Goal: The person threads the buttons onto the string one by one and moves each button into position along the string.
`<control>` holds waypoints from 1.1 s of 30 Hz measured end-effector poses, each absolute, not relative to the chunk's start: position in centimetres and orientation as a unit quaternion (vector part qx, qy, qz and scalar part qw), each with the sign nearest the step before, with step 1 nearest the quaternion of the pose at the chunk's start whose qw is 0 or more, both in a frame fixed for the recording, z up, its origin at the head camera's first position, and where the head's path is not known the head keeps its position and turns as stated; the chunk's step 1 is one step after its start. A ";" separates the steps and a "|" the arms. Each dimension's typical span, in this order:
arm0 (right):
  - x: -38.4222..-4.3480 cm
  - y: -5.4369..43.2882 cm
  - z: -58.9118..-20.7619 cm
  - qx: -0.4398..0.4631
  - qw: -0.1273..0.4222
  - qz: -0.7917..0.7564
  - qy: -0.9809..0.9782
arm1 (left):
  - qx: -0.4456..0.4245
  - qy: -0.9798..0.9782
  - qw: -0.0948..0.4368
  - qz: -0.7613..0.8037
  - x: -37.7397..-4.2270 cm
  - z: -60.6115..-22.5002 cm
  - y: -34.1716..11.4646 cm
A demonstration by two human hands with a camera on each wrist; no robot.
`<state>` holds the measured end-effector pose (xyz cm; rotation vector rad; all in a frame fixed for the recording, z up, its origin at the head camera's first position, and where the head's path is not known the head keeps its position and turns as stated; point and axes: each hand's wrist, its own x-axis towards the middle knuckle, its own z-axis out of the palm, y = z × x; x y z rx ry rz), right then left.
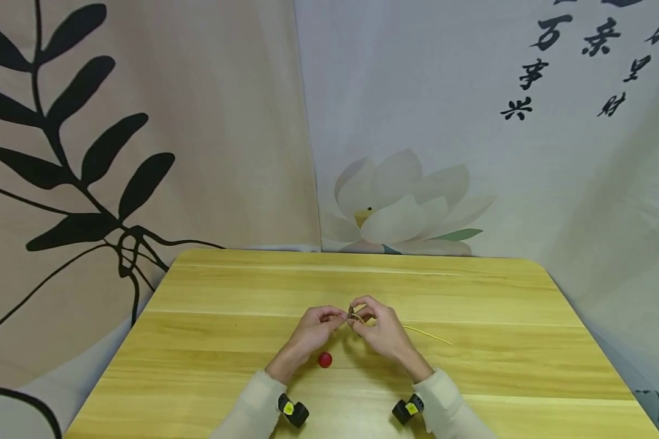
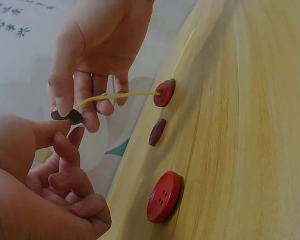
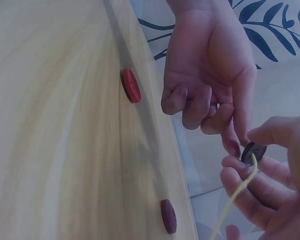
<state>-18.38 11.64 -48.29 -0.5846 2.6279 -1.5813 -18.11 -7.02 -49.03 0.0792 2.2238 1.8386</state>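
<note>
Over the table, my left hand (image 1: 314,327) and right hand (image 1: 383,331) meet at a small dark button (image 2: 67,116). My right thumb and fingers pinch the button, with the other fingers spread loosely below. The left thumb and index finger pinch at its edge, other fingers curled. A yellow cord (image 3: 235,195) comes from the dark button's holes. In the left wrist view, it runs to a red button (image 2: 163,95), beside which a darker piece shows. Closer to me lies a large red four-hole button (image 1: 325,360), and a maroon button (image 2: 157,132) is near it.
The wooden table (image 1: 225,378) has its far edge against a cloth backdrop (image 1: 241,122) printed with leaves, a flower and writing. A loose length of cord (image 1: 431,335) trails to the right of my right hand.
</note>
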 end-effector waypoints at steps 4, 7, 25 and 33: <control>-18.4 11.6 -48.4 -0.185 0.010 -0.508 0.841 | 0.027 0.764 0.126 0.632 -18.1 -49.1 -7.0; -18.4 11.6 -48.4 -0.184 0.010 -0.508 0.841 | 0.025 0.761 0.129 0.635 -18.2 -49.1 -7.1; -18.4 12.0 -48.6 -0.201 0.025 -0.516 0.832 | 0.014 0.761 0.110 0.640 -18.2 -48.9 -7.1; -18.3 12.4 -48.7 -0.187 0.040 -0.517 0.834 | 0.020 0.765 0.105 0.636 -18.3 -48.9 -7.2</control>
